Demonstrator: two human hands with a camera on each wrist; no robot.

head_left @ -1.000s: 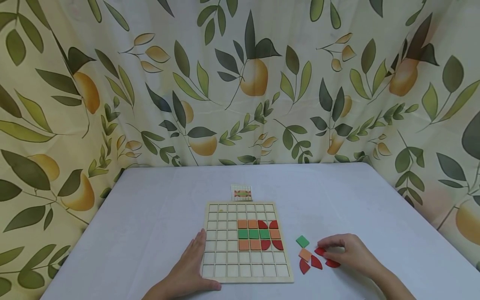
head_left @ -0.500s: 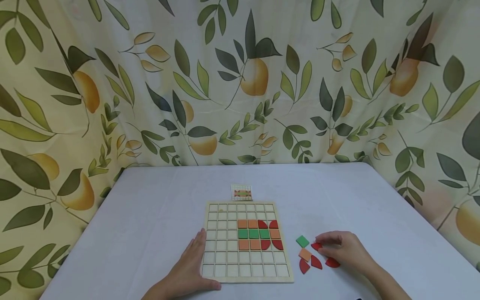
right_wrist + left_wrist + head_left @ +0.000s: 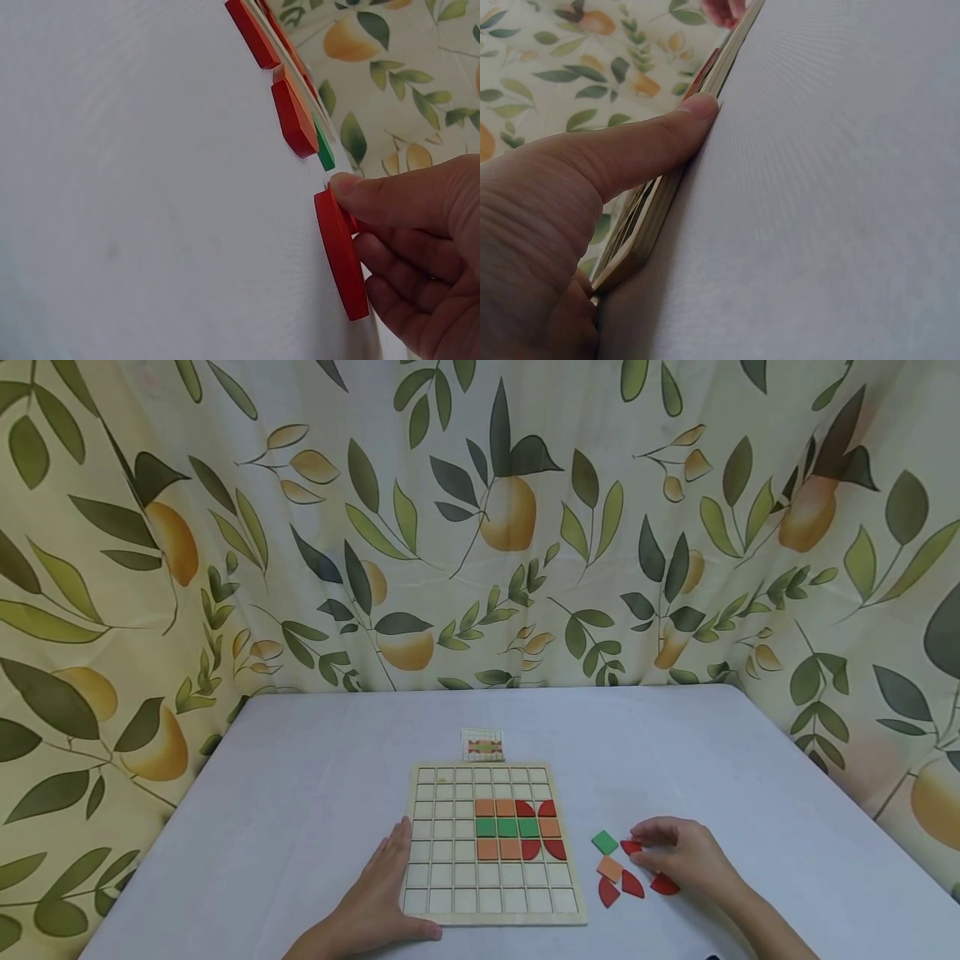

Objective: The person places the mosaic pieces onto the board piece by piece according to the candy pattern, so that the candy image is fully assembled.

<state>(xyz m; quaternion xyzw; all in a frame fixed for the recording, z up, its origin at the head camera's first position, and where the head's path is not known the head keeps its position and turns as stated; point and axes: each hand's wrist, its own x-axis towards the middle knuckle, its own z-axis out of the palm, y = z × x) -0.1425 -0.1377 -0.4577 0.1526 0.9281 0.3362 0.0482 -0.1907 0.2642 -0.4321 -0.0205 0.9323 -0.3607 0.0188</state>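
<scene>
Head view: right hand [image 3: 688, 857] pinches red piece [image 3: 627, 846] just beside green tile [image 3: 604, 842], right of the board [image 3: 491, 902] left hand [image 3: 371, 893] touches, thumb spread; we judge red piece light, stiff, slick, best held by edges.

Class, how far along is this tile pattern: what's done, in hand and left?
Done: twelve tiles sit on the board. In hand: the right hand pinches a red piece; the left hand rests against the board. To go: a green square, an orange square and three red wedges lie loose, probably for bare cells further left, judging by the card.
</scene>
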